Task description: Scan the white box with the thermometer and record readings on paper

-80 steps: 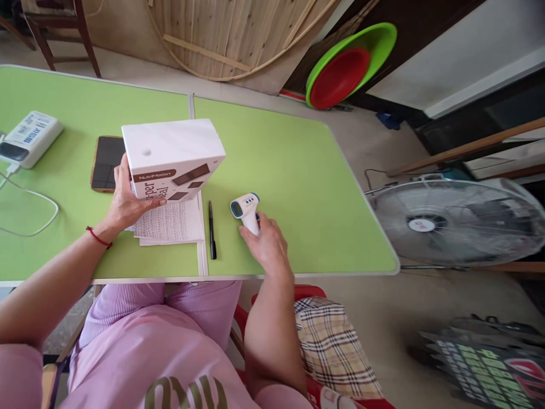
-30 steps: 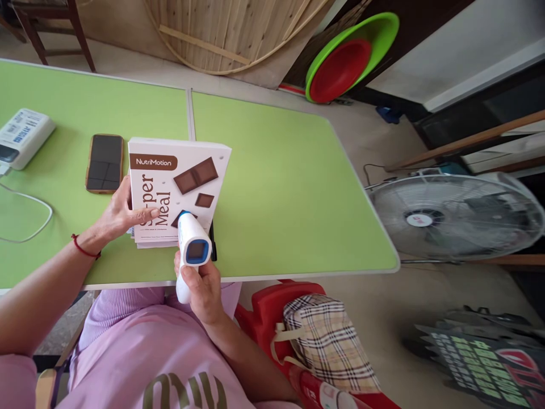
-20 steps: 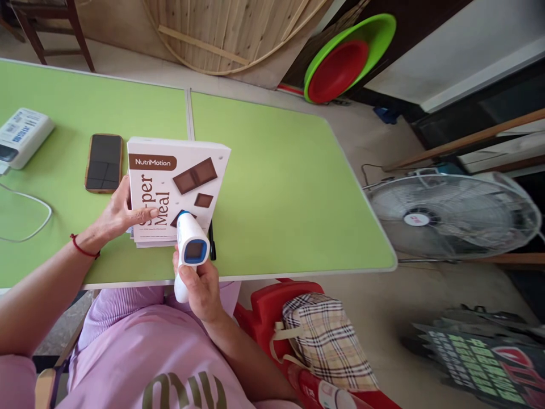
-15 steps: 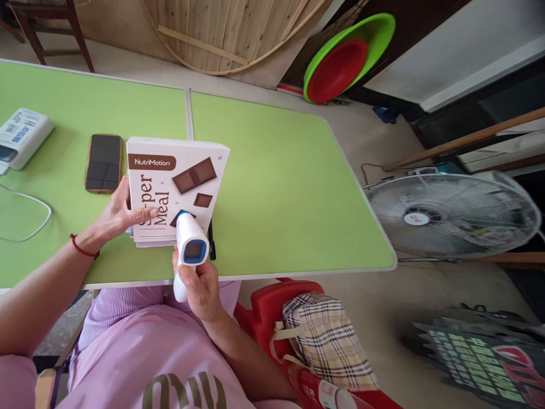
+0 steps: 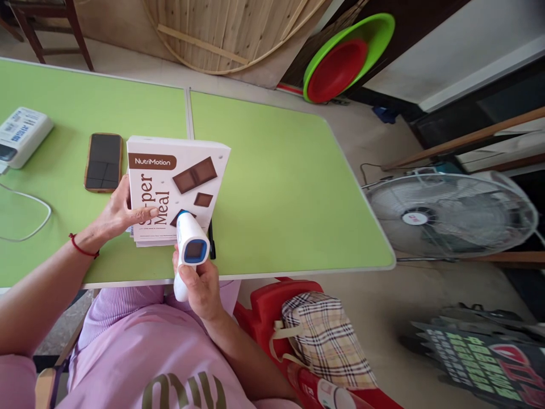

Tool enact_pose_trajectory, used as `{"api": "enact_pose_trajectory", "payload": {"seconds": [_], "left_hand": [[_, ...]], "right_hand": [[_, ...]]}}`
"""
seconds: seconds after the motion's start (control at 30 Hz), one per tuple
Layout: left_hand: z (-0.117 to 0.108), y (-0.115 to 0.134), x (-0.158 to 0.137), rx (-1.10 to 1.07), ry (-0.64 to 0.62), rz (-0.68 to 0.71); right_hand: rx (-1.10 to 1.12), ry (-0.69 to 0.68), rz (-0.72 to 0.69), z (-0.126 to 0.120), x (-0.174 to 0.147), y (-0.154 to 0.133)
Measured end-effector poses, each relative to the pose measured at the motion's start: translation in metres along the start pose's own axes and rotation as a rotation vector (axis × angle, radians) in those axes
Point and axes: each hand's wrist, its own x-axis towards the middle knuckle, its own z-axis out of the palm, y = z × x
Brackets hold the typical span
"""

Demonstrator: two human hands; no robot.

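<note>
The left hand (image 5: 117,213) pinches the white box (image 5: 185,196) at its left side, thumb across the printed front, holding it tilted up above the left half of the green table (image 5: 289,182), close to the near edge. The right hand (image 5: 206,287) is wrapped around the handle of the thermometer (image 5: 195,234), whose nose points at the lower right of that front. So the box and thermometer seem already lined up; no figure can be made out on the grey screen (image 5: 195,251), so a reading does not appear to have been taken, and both things are yet to be put down. The left fingers behind the box are hidden, as is the trigger finger, so I cannot tell whether it is pressing. Whether the nose touches the box is unclear too. The box covers most of the papers (image 5: 155,244) and part of the pen (image 5: 213,244), and the left hand hides a letter of the title.
</note>
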Motion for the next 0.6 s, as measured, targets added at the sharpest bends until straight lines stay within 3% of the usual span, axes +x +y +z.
{"api": "enact_pose_trajectory", "payload": {"seconds": [0.6], "left_hand": [[-0.0004,0.0064,0.0009,0.028,-0.036,-0.056]], "right_hand": [[0.016,-0.02,0.024,-0.0019,0.0004,0.0039]]}}
